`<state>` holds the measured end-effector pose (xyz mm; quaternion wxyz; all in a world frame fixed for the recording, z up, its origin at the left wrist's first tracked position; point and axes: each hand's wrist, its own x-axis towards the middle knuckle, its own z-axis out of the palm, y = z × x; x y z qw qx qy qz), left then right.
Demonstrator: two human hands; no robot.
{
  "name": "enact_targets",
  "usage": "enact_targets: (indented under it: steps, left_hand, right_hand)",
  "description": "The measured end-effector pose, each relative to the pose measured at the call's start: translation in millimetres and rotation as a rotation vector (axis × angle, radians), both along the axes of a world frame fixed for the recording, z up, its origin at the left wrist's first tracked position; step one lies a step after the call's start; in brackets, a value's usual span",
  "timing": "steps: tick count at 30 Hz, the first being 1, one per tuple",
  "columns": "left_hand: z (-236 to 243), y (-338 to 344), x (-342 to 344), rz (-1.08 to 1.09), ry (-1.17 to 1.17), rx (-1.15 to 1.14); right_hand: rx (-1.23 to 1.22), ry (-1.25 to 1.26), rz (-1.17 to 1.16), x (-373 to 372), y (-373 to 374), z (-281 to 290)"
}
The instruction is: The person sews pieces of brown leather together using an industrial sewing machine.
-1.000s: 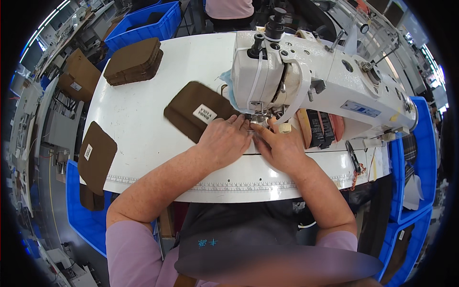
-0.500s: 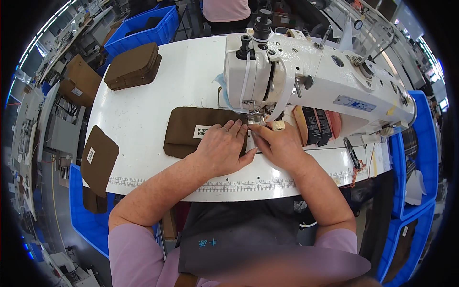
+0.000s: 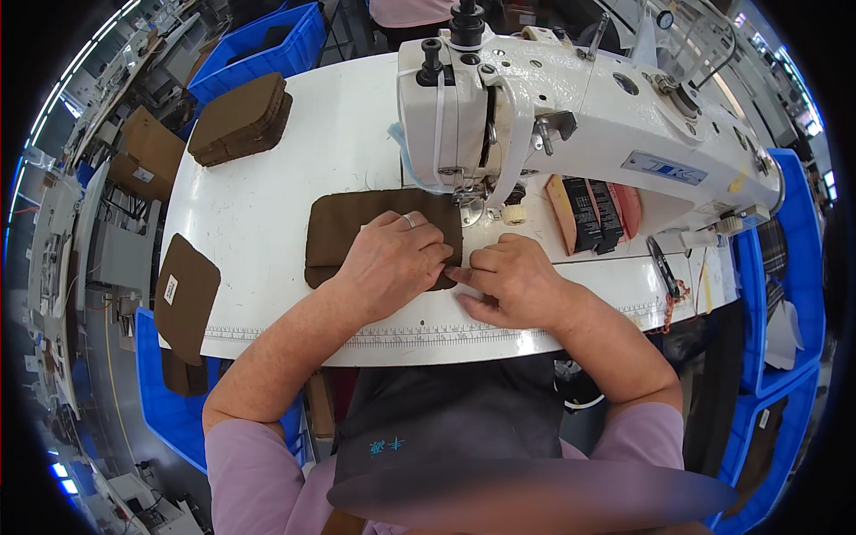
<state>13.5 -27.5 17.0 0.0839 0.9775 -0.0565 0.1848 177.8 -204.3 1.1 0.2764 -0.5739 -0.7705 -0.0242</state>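
Note:
A brown fabric piece (image 3: 332, 223) lies flat left of the white sewing machine's needle area (image 3: 473, 201). My left hand (image 3: 385, 267) is on it with curled fingers, gripping near its lower right corner. My right hand (image 3: 513, 281) lies beside that corner, its index fingertip touching the edge and its thumb apart, lower on the table. A second brown piece with a white label (image 3: 185, 290) lies at the table's left edge. A stack of brown pieces (image 3: 236, 120) sits at the back left.
The machine arm (image 3: 597, 116) spans the right side, with pink pieces and black strips (image 3: 593, 218) beneath it and snips (image 3: 660, 267) nearby. Blue bins stand at back left (image 3: 259, 49), right (image 3: 785, 348) and lower left (image 3: 165, 419). A person in pink (image 3: 410, 13) is beyond.
The brown piece has turned from slanted to squared with the table. Both hands have moved down from the needle; my left fingers have curled and the piece's label no longer shows.

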Motion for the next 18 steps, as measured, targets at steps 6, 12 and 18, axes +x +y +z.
enact_targets:
  steps: [6, 12, 18]
  left_hand:
    - [-9, 2, 0, -0.041, -0.016, -0.145]
    - [-13, -2, 0, -0.054, -0.031, -0.245]
    - [-20, -1, -3, -0.062, -0.067, -0.339]
  right_hand:
    - [-0.074, -0.002, 0.011, 3, -4, 4]
    - [-0.053, 0.014, 0.033, 5, -3, 1]
    - [-0.076, 0.014, 0.026, 4, -4, 4]
